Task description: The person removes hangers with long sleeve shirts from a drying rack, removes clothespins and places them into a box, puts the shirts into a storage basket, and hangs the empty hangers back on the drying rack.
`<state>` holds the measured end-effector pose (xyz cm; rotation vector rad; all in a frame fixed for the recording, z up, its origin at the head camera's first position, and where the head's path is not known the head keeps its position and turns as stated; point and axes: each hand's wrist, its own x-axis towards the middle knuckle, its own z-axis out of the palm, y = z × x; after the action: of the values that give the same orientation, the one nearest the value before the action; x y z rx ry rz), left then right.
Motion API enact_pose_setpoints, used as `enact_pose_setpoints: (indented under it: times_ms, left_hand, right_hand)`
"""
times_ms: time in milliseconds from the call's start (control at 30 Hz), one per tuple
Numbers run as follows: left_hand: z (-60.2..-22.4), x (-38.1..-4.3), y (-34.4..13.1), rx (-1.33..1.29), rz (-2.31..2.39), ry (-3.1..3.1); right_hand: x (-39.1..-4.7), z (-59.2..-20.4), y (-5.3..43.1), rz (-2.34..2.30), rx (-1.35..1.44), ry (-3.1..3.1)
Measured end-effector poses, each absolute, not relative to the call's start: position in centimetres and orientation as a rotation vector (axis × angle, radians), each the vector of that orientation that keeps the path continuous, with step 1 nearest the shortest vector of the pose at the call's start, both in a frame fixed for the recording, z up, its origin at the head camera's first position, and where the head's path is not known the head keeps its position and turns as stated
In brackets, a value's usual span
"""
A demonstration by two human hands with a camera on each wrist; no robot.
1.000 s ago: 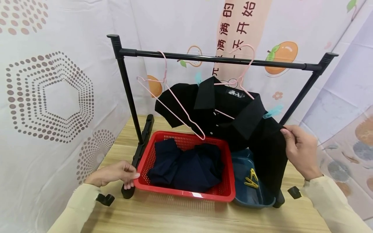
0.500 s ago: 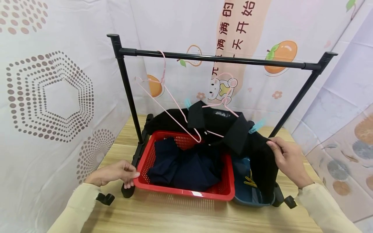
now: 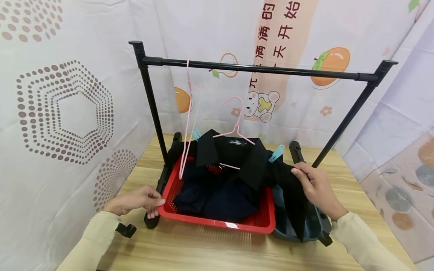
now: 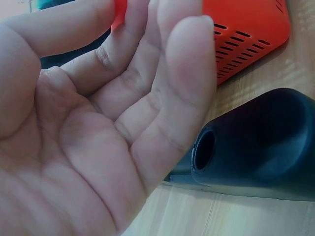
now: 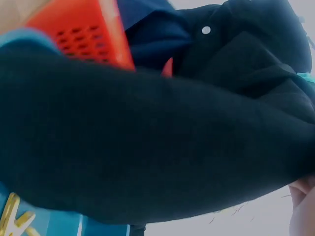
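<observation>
My left hand (image 3: 139, 199) pinches the left front corner of a red plastic basket (image 3: 220, 224), whose rim shows between thumb and finger in the left wrist view. With my right hand (image 3: 317, 188) I grip a black collared shirt (image 3: 254, 165) near its right-side sleeve. A pink hanger (image 3: 239, 126) runs inside the shirt, its hook up and below the rack's bar. Light blue clothespins (image 3: 277, 153) clip both shoulders. The shirt drapes over the basket's back and dark navy clothing (image 3: 220, 205) in it. Its sleeve hangs over a blue basin (image 3: 313, 227), covering part of it.
A black clothes rack (image 3: 271, 69) stands on the wooden table (image 3: 190, 252), around the basket. On its bar, toward the left, hangs a bare pink hanger (image 3: 184, 150). Yellow clothespins (image 5: 15, 216) lie in the basin. Printed curtains (image 3: 210, 34) close off the back and sides.
My right hand has moved down and left with the shirt, from bar height to over the basket. The bare hanger has swung nearly edge-on. My left hand has stayed at the basket corner.
</observation>
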<state>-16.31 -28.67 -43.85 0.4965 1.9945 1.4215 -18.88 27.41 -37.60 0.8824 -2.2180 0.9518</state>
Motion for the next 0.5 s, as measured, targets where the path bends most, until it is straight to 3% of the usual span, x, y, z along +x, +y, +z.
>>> enact_pose_setpoints:
  times_ms: [500]
  left_hand:
    - [-43.6, -15.9, -28.3, 0.433, 1.451, 1.969]
  right_hand:
    - [-17.6, -34.9, 26.1, 1.227, 0.938, -2.179]
